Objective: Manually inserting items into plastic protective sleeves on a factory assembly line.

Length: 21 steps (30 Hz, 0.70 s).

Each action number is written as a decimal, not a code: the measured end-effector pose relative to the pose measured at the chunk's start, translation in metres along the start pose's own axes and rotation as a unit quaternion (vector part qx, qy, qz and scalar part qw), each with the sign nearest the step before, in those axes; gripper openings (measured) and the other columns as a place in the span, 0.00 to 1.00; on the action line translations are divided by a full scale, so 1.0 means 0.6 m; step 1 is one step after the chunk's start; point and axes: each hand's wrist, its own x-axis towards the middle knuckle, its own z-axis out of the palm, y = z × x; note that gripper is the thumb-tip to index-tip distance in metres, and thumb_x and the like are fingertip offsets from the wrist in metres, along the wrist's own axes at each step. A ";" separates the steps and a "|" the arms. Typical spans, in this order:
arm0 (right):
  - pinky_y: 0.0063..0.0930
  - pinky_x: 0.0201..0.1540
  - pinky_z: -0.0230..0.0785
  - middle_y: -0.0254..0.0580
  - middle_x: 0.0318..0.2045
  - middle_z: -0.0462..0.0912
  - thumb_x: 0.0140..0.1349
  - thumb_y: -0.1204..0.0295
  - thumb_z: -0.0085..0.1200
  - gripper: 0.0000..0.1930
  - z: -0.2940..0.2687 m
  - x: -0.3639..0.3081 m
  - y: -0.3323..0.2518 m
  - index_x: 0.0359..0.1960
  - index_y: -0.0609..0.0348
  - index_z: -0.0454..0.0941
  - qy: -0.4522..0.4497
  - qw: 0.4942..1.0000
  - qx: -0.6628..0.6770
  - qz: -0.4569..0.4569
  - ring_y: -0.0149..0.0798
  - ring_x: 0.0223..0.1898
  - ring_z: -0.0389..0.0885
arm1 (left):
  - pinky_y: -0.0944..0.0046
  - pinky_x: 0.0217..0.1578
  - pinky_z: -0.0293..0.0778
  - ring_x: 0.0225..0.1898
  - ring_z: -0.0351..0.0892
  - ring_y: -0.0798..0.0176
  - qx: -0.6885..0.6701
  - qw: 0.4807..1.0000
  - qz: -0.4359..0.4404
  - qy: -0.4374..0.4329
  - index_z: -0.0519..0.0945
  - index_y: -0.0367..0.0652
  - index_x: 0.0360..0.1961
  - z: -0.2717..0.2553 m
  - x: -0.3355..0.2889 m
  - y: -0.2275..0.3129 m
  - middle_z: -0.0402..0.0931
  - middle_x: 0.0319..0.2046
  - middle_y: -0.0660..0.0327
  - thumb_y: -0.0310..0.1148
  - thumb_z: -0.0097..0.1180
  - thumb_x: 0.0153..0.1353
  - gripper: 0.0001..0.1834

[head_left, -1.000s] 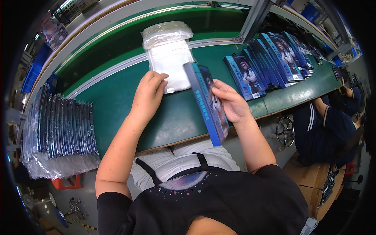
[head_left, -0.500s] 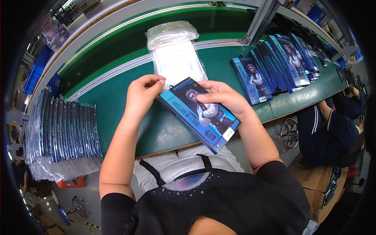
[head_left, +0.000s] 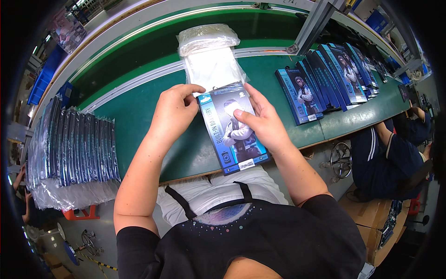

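My right hand (head_left: 265, 122) grips a blue-and-black flat box (head_left: 227, 135), thumb across its printed front and fingers along its right edge. The front shows a figure in a white jacket. At the box's far end lies the mouth of a clear plastic bag (head_left: 211, 69), with shiny film over that end. My left hand (head_left: 176, 110) is closed at the box's far left corner, its fingertips pinching the bag's edge; the exact grip is partly hidden. Further bags form a folded bundle (head_left: 208, 38) beyond.
Several similar boxes (head_left: 302, 97) lean in a row on the green table (head_left: 148, 135) to the right. At the left stands a row of bagged boxes (head_left: 83, 149). A metal post (head_left: 316, 28) rises at the far right. A seated person (head_left: 381, 162) is on the right.
The box has turned more upright and its far end has moved up to the bag's mouth. My left hand has shifted slightly right, beside the box's corner.
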 end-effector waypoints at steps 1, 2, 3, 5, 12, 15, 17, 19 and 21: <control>0.26 0.59 0.61 0.56 0.59 0.67 0.59 0.78 0.54 0.37 0.006 -0.008 0.001 0.67 0.74 0.47 0.009 1.000 -0.014 -0.001 0.36 0.57 0.70 | 0.65 0.31 0.71 0.26 0.74 0.64 -0.005 1.000 0.006 0.018 0.81 0.38 0.39 0.003 -0.005 0.002 0.74 0.24 0.58 0.19 0.53 0.50 0.14; 0.26 0.59 0.60 0.57 0.59 0.67 0.60 0.78 0.54 0.37 0.011 -0.015 0.002 0.67 0.74 0.46 0.018 0.999 -0.028 -0.001 0.37 0.57 0.69 | 0.62 0.30 0.71 0.26 0.75 0.59 -0.010 0.999 0.011 0.035 0.80 0.38 0.38 0.006 -0.010 0.003 0.74 0.24 0.55 0.19 0.53 0.49 0.13; 0.26 0.60 0.60 0.57 0.59 0.66 0.60 0.78 0.54 0.37 0.016 -0.021 0.003 0.67 0.73 0.46 0.027 0.999 -0.042 -0.002 0.37 0.58 0.68 | 0.62 0.30 0.71 0.26 0.74 0.58 0.019 0.995 0.066 0.078 0.80 0.39 0.37 0.011 -0.018 0.001 0.73 0.24 0.55 0.18 0.54 0.49 0.12; 0.27 0.60 0.58 0.56 0.60 0.66 0.61 0.78 0.53 0.36 0.024 -0.032 0.003 0.67 0.73 0.46 0.024 0.997 -0.068 -0.040 0.37 0.59 0.67 | 0.60 0.29 0.71 0.26 0.74 0.56 0.077 0.968 0.173 0.162 0.78 0.40 0.34 0.027 -0.040 -0.009 0.73 0.25 0.55 0.18 0.55 0.49 0.10; 0.27 0.54 0.66 0.56 0.53 0.73 0.59 0.77 0.55 0.32 0.028 -0.065 0.025 0.63 0.77 0.54 0.022 0.997 -0.064 -0.034 0.36 0.53 0.74 | 0.60 0.26 0.70 0.25 0.72 0.57 0.100 0.944 0.231 0.211 0.77 0.40 0.29 0.038 -0.097 -0.024 0.69 0.23 0.59 0.15 0.57 0.45 0.10; 0.26 0.53 0.68 0.57 0.52 0.74 0.59 0.77 0.55 0.32 0.028 -0.072 0.024 0.62 0.78 0.55 0.019 0.999 -0.048 0.005 0.37 0.51 0.75 | 0.60 0.27 0.70 0.26 0.74 0.56 0.111 0.957 0.219 0.152 0.76 0.39 0.30 0.034 -0.112 -0.028 0.71 0.25 0.57 0.15 0.57 0.46 0.10; 0.24 0.46 0.72 0.54 0.44 0.78 0.58 0.78 0.58 0.25 0.025 -0.073 0.015 0.55 0.76 0.63 0.029 0.998 -0.029 0.053 0.34 0.44 0.79 | 0.60 0.27 0.70 0.26 0.74 0.56 0.109 0.960 0.236 0.103 0.76 0.38 0.31 0.028 -0.119 -0.023 0.71 0.25 0.56 0.15 0.57 0.46 0.10; 0.23 0.44 0.73 0.49 0.41 0.79 0.57 0.79 0.59 0.21 0.017 -0.075 0.011 0.51 0.72 0.67 0.023 0.993 -0.018 0.112 0.31 0.40 0.80 | 0.60 0.26 0.69 0.25 0.73 0.55 0.095 0.956 0.269 0.064 0.76 0.38 0.31 0.020 -0.129 -0.012 0.70 0.24 0.56 0.15 0.57 0.46 0.10; 0.22 0.38 0.75 0.46 0.36 0.81 0.55 0.79 0.61 0.15 0.021 -0.084 0.017 0.41 0.67 0.69 0.039 0.994 0.041 0.089 0.29 0.35 0.81 | 0.63 0.28 0.70 0.26 0.72 0.60 0.043 0.966 0.248 0.062 0.76 0.38 0.31 0.019 -0.136 -0.007 0.70 0.25 0.58 0.16 0.58 0.48 0.09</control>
